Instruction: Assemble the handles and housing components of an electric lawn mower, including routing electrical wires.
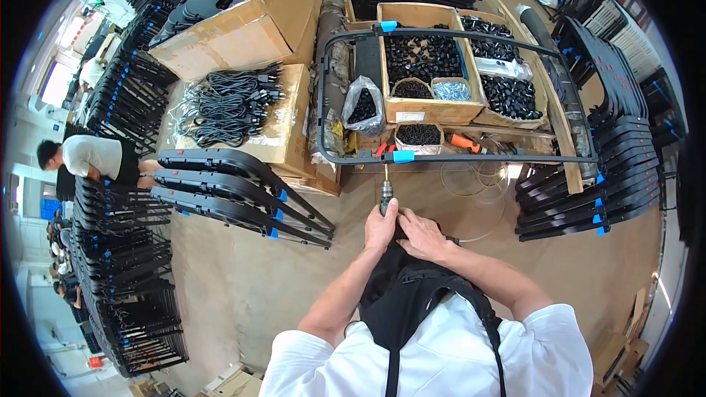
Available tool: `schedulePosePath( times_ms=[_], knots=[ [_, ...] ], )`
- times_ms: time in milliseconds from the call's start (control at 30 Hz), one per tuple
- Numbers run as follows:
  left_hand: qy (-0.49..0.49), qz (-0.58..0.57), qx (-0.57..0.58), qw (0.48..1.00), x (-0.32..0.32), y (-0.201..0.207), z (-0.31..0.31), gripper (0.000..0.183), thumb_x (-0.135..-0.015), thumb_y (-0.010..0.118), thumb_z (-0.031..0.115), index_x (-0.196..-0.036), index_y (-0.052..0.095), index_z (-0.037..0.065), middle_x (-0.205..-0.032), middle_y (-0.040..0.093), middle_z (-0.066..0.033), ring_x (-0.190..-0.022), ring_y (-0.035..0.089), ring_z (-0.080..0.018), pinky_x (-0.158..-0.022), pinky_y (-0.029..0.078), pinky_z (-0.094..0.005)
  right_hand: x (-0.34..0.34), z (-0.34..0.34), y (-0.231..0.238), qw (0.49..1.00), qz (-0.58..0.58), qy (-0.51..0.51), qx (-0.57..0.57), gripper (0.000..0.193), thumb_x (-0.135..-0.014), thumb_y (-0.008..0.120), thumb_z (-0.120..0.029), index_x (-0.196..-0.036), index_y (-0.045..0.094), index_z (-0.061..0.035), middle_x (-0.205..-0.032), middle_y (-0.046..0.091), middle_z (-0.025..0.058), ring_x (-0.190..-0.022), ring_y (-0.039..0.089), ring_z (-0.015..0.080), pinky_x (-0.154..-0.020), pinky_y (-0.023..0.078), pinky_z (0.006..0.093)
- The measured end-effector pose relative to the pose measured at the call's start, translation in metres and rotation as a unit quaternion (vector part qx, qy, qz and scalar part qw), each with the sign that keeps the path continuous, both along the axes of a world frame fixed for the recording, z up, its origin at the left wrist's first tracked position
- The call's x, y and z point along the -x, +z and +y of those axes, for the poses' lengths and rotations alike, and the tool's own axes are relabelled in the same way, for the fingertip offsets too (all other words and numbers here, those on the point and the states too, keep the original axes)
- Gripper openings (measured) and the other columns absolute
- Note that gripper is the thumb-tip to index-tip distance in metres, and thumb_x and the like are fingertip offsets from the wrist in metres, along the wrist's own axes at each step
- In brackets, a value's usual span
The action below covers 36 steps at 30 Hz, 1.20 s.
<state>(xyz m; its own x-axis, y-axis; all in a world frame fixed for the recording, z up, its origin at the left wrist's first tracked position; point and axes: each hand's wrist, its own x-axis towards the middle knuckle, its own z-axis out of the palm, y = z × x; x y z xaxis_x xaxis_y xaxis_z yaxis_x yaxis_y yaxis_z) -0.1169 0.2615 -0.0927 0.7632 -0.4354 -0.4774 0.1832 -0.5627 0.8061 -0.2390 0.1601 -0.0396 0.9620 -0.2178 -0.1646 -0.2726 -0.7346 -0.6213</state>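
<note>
My left hand (379, 228) is wrapped round the body of a power drill (387, 191), its chuck pointing away from me. My right hand (424, 237) closes over the rear of the same drill, whose grip is mostly hidden by hands and dark cloth. The long thin bit reaches the near rail of a black rounded frame (485, 158), beside a piece of blue tape (403, 156). Whether the tip touches the rail cannot be made out. This frame lies across the boxes, with another blue tape piece on its far rail.
Beyond the near rail stand a cardboard box of black parts (423, 110), a small tub of screws (419, 134) and an orange-handled tool (467, 142). Black cables (232, 106) lie on a carton at left. Stacked frames flank me left (235, 191) and right (596, 191). Another person (92, 158) works far left.
</note>
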Motion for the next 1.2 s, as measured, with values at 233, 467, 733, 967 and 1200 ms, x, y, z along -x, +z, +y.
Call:
schedulePosePath(
  times_ms=[233, 467, 733, 967, 1200],
  knots=[
    [-0.008, 0.035, 0.037, 0.999, 0.022, 0.000, -0.009, 0.057, -0.101, 0.067, 0.056, -0.096, 0.069, -0.001, -0.087, 0.069, -0.0081, -0.083, 0.060, -0.0176, -0.078, 0.051, -0.0371, 0.026, -0.009, 0.013, 0.996, 0.073, -0.013, 0.039, 0.059, -0.082, 0.081, -0.024, -0.129, 0.054, -0.0006, -0.117, 0.062, 0.0249, -0.110, 0.068, 0.0423, -0.091, 0.057, 0.0532],
    [-0.009, 0.057, 0.073, 0.996, 0.027, 0.002, -0.023, 0.055, -0.102, 0.067, 0.055, -0.099, 0.068, 0.000, -0.084, 0.065, -0.0048, -0.080, 0.057, -0.0159, -0.074, 0.049, -0.0360, 0.034, -0.022, 0.008, 0.996, 0.077, -0.050, 0.024, 0.072, -0.081, 0.081, -0.027, -0.140, 0.051, 0.0014, -0.115, 0.068, 0.0255, -0.110, 0.068, 0.0446, -0.095, 0.056, 0.0520],
    [-0.003, 0.014, 0.033, 0.999, 0.027, -0.002, -0.032, 0.054, -0.102, 0.066, 0.054, -0.101, 0.067, 0.000, -0.086, 0.066, -0.0068, -0.080, 0.058, -0.0186, -0.076, 0.050, -0.0389, 0.036, -0.035, -0.001, 0.998, 0.057, -0.031, 0.012, 0.083, -0.083, 0.080, -0.028, -0.146, 0.039, 0.0096, -0.118, 0.069, 0.0310, -0.109, 0.070, 0.0453, -0.093, 0.057, 0.0519],
    [-0.014, -0.020, 0.000, 1.000, 0.025, -0.006, -0.038, 0.055, -0.101, 0.067, 0.054, -0.103, 0.067, -0.001, -0.089, 0.069, -0.0122, -0.083, 0.063, -0.0226, -0.079, 0.052, -0.0423, 0.031, -0.042, 0.001, 0.996, 0.079, -0.025, 0.026, 0.088, -0.081, 0.081, -0.028, -0.147, 0.038, 0.0106, -0.117, 0.070, 0.0330, -0.106, 0.071, 0.0473, -0.093, 0.057, 0.0526],
    [-0.030, -0.041, -0.023, 0.998, 0.021, 0.002, -0.045, 0.056, -0.100, 0.067, 0.055, -0.106, 0.067, -0.001, -0.095, 0.073, -0.0181, -0.090, 0.070, -0.0303, -0.084, 0.054, -0.0452, 0.023, -0.048, 0.001, 0.995, 0.093, -0.022, 0.034, 0.095, -0.082, 0.082, -0.030, -0.151, 0.032, 0.0098, -0.114, 0.071, 0.0326, -0.105, 0.071, 0.0471, -0.093, 0.057, 0.0521]
  ],
)
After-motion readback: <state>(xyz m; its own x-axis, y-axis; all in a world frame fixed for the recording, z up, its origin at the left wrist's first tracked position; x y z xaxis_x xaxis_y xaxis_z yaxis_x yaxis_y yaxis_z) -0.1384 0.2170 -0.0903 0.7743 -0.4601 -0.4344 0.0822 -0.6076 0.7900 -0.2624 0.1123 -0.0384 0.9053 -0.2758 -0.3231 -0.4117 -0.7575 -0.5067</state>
